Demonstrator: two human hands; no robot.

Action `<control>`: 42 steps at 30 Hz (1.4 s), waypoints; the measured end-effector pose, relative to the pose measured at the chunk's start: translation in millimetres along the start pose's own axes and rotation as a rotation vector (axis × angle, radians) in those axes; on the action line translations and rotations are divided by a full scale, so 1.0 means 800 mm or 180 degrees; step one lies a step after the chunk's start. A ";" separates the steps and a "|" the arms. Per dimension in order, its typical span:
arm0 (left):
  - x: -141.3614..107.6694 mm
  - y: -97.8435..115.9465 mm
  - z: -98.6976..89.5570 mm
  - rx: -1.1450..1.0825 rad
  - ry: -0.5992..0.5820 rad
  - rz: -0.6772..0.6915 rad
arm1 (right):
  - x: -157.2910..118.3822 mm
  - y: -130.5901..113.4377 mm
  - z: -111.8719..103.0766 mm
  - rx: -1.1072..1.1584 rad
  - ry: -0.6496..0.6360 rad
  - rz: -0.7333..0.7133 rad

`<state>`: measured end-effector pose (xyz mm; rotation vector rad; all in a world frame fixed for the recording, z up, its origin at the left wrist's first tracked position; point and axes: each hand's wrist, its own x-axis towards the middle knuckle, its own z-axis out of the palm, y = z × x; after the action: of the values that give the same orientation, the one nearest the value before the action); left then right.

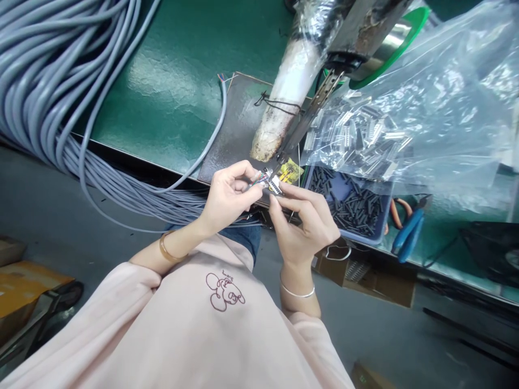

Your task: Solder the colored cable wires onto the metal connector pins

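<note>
The left hand pinches thin coloured wires, and the right hand grips a small white connector just beside them, at the worktop's near edge. Rightward sits a blue tray of short black pieces; grey cables lie left.

The tabletop is smooth and glossy, and the cables look like smooth plastic. The bag is shiny, crinkled plastic; the shirt is matt cloth.
</note>
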<state>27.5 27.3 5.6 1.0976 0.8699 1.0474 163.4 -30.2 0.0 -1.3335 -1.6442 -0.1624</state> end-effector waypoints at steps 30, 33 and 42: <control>-0.013 -0.019 0.001 0.0071 0.0277 0.0199 | -0.003 -0.002 0.006 0.0078 0.0083 0.0085; -0.010 -0.014 0.002 0.0231 0.0268 0.0277 | -0.004 0.001 0.007 0.0082 0.0093 0.0100; -0.009 -0.012 0.000 0.0553 0.0234 0.0350 | -0.001 0.002 0.006 0.0101 0.0079 0.0092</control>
<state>27.4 19.3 -3.1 1.2707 0.9825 1.1245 162.1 -26.8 -3.8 -1.3254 -1.5997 -0.1346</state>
